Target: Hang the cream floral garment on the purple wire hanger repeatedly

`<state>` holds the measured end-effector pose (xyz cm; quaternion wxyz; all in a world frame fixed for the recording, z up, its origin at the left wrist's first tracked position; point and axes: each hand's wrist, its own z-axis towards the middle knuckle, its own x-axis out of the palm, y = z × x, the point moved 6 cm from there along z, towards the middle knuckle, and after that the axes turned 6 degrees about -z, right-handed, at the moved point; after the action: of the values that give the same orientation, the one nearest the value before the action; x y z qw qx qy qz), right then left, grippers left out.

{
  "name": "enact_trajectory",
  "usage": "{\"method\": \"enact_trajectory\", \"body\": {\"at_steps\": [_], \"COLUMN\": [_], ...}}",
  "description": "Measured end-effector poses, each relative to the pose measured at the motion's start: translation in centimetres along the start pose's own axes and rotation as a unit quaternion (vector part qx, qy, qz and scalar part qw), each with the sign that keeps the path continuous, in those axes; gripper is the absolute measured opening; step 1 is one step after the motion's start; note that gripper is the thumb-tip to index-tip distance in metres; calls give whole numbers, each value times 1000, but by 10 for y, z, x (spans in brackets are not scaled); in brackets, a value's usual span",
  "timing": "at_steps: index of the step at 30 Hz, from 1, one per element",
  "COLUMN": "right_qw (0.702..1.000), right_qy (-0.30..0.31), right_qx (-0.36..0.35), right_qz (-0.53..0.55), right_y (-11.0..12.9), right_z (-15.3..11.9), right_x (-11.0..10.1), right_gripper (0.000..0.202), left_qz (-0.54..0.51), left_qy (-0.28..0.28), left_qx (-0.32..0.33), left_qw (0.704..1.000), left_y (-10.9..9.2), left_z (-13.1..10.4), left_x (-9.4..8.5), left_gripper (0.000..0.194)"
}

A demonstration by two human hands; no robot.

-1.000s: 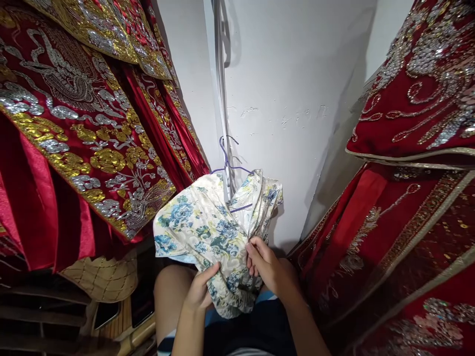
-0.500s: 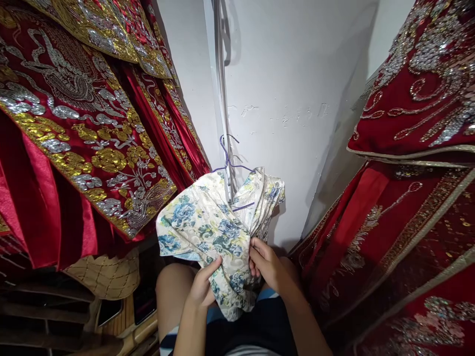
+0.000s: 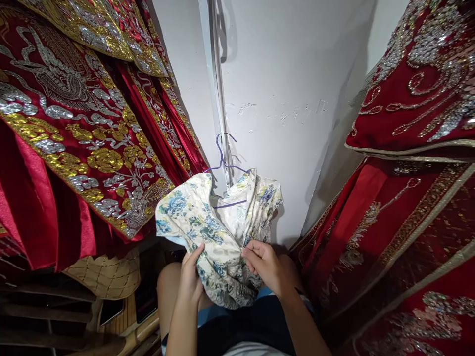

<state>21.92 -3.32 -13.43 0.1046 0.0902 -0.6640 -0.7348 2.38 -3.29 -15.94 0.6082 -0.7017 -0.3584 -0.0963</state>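
A white floral blouse with blue and yellow flowers hangs in front of me on a thin purple hanger. My left hand grips the blouse's left lower side, thumb on top of the cloth and fingers hidden beneath it. My right hand pinches the fabric at the lower end of the V-shaped neckline, thumb and index finger pressed together. The hanger's lower bar shows through the open collar. The bottom of the blouse bunches above my lap.
Red garments with gold and silver embroidery hang at the left. A beaded red garment hangs at the right. A metal pole runs down the white wall. Phones lie on a wooden surface at lower left, beside a tan quilted item.
My left hand has shifted left and slightly up with the cloth. The blouse's neckline has spread wider, and its lower part is drawn up and rounder. My right hand keeps its pinch.
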Motion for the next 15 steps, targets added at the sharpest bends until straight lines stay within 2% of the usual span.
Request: {"method": "enact_trajectory", "body": {"at_steps": [2,4,5,6,7,9,11,13,15], "right_qw": [1000,1000,1000,1000,1000,1000,1000,1000,1000], "right_qy": [-7,-17,-19,-19,-16,-8,-5,-8,-17], "right_qx": [-1,3,6,9,10,6,-1,-8,-16], "right_qz": [2,8,8,5,2,0,5,5,7], "right_y": [-2,-5,-8,-10,-11,-11,-8,-1,11], "right_z": [1,3,4,5,5,5,6,10,19], "right_x": [0,2,3,5,7,10,11,8,2], "right_gripper": [28,25,24,22,21,16,12,10,10], "left_qz": [46,109,144,181,215,260,277,283,302], "left_qy": [-88,-139,-136,-110,-62,50,133,171,194], "left_qx": [126,282,358,414,442,423,363,341,348], "left_qw": [987,943,912,885,869,866,879,880,866], "left_y": [-7,-10,-7,-1,9,33,53,59,57], "left_z": [-1,-13,-22,-29,-34,-35,-31,-27,-24], "left_x": [-8,-9,-6,1,10,27,40,49,57], "left_gripper": [49,54,53,50,45,34,25,15,12]}}
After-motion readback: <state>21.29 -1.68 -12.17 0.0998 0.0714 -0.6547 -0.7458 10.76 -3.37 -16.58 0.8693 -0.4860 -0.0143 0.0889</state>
